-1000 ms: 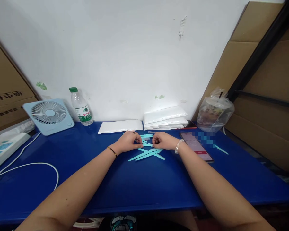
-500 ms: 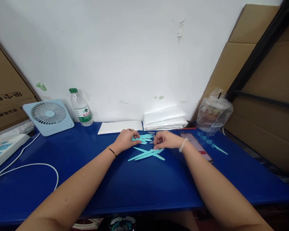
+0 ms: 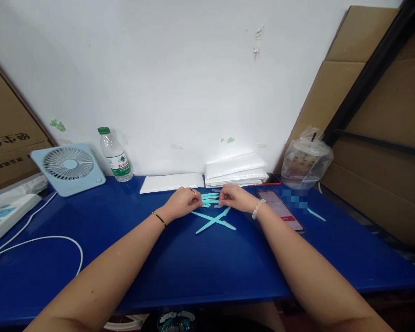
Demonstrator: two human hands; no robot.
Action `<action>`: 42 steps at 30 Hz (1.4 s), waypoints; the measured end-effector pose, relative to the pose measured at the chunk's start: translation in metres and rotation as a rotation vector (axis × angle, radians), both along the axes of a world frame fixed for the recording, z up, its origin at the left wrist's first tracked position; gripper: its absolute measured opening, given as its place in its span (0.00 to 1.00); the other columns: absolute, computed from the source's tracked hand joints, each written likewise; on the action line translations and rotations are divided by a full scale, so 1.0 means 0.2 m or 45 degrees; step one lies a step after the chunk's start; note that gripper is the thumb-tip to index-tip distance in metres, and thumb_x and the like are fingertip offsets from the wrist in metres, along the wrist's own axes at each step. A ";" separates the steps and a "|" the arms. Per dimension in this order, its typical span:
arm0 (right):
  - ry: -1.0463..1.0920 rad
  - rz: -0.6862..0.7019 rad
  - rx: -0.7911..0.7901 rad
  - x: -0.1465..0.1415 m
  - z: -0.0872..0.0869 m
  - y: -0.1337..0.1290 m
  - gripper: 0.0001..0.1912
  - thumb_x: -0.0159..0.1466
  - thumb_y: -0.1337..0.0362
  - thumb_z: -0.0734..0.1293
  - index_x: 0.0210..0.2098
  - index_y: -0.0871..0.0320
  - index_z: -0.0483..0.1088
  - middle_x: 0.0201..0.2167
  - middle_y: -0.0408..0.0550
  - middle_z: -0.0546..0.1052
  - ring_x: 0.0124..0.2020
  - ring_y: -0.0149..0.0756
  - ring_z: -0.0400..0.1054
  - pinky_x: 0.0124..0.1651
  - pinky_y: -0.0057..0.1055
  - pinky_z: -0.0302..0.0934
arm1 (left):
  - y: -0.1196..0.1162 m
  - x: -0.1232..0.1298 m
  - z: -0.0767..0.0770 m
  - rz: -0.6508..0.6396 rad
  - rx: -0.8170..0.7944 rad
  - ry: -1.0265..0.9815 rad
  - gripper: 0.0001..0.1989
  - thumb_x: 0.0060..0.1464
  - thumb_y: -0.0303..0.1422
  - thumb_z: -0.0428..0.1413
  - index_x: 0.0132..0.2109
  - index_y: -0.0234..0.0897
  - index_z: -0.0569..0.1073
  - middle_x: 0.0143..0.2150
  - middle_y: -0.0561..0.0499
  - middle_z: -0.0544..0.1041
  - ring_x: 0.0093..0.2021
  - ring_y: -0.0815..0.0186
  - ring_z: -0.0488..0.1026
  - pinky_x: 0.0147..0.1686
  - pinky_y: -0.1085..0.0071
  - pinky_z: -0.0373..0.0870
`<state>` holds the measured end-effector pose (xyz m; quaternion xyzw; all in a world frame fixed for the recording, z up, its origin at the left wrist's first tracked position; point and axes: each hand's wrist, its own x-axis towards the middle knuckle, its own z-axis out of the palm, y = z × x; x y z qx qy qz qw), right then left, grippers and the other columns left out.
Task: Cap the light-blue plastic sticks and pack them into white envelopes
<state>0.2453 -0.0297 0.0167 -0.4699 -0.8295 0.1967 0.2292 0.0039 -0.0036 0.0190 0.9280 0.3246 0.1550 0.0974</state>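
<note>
A bunch of slim teal eyebrow razors (image 3: 210, 197) lies between my two hands at the back middle of the table. My left hand (image 3: 182, 204) is closed on the left ends of the bunch. My right hand (image 3: 238, 198) pinches at the right ends, and its fingertips partly hide what they hold. Clear plastic pieces, like small caps, show beside the right fingers, one clear piece (image 3: 216, 190) behind them. Just in front of my hands, two more teal razors (image 3: 204, 227) lie crossed on the blue table (image 3: 207, 267).
White padded envelopes (image 3: 235, 173) are stacked against the wall, with a flat white envelope (image 3: 171, 182) to their left. A phone (image 3: 280, 211), a bagged drink cup (image 3: 306, 161) and a single teal razor (image 3: 316, 214) are right. A fan (image 3: 70, 168), bottle (image 3: 115, 157) and power strip (image 3: 12, 214) stand left.
My right hand has moved up from the front pile to the bunch at my left hand. Fewer razors lie in the front pile, which now shows two crossed.
</note>
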 end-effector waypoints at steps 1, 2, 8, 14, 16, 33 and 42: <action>-0.006 -0.030 0.017 0.01 0.00 0.01 0.05 0.55 0.64 0.68 0.27 0.60 0.71 0.29 0.44 0.68 0.28 0.29 0.61 0.31 0.25 0.55 | 0.02 -0.01 -0.01 0.046 0.023 0.006 0.13 0.56 0.40 0.50 0.32 0.38 0.73 0.29 0.52 0.75 0.31 0.67 0.69 0.33 0.73 0.60; -0.005 -0.060 0.034 0.03 -0.01 0.01 0.05 0.55 0.64 0.68 0.28 0.60 0.71 0.29 0.44 0.68 0.28 0.29 0.61 0.31 0.25 0.55 | 0.03 -0.02 -0.01 0.091 0.043 0.007 0.13 0.56 0.40 0.50 0.32 0.38 0.73 0.29 0.52 0.75 0.33 0.66 0.70 0.34 0.72 0.60; -0.029 0.080 -0.093 0.08 0.02 0.00 0.10 0.52 0.60 0.70 0.32 0.59 0.74 0.30 0.44 0.69 0.30 0.30 0.62 0.32 0.25 0.55 | 0.02 -0.01 -0.02 0.163 0.084 -0.072 0.15 0.53 0.45 0.52 0.40 0.40 0.73 0.35 0.51 0.75 0.38 0.63 0.69 0.37 0.70 0.60; -0.158 0.207 -0.236 0.05 0.04 -0.03 0.08 0.50 0.63 0.71 0.27 0.61 0.72 0.30 0.43 0.67 0.29 0.29 0.61 0.32 0.25 0.56 | -0.08 0.04 0.03 -0.058 0.007 -0.035 0.18 0.55 0.48 0.49 0.34 0.38 0.73 0.30 0.52 0.73 0.33 0.66 0.68 0.33 0.73 0.59; -0.131 0.206 -0.233 0.04 0.04 -0.03 0.07 0.52 0.63 0.70 0.27 0.61 0.71 0.31 0.43 0.67 0.28 0.28 0.61 0.31 0.25 0.56 | -0.08 0.04 0.03 -0.122 -0.002 0.008 0.17 0.56 0.46 0.49 0.33 0.38 0.73 0.28 0.53 0.73 0.30 0.68 0.67 0.31 0.73 0.58; 0.112 0.014 -0.206 0.05 -0.03 0.02 0.10 0.60 0.58 0.63 0.31 0.59 0.68 0.20 0.40 0.69 0.20 0.28 0.61 0.26 0.25 0.54 | 0.00 0.00 -0.01 -0.006 0.198 0.115 0.18 0.61 0.41 0.42 0.30 0.37 0.70 0.29 0.52 0.73 0.34 0.65 0.69 0.34 0.70 0.56; -0.102 0.047 -0.192 0.04 0.08 -0.06 0.16 0.49 0.53 0.71 0.30 0.59 0.72 0.26 0.44 0.73 0.25 0.29 0.63 0.27 0.25 0.55 | -0.01 -0.01 -0.01 0.050 0.133 -0.020 0.14 0.54 0.45 0.51 0.39 0.41 0.72 0.36 0.51 0.73 0.40 0.63 0.68 0.40 0.68 0.59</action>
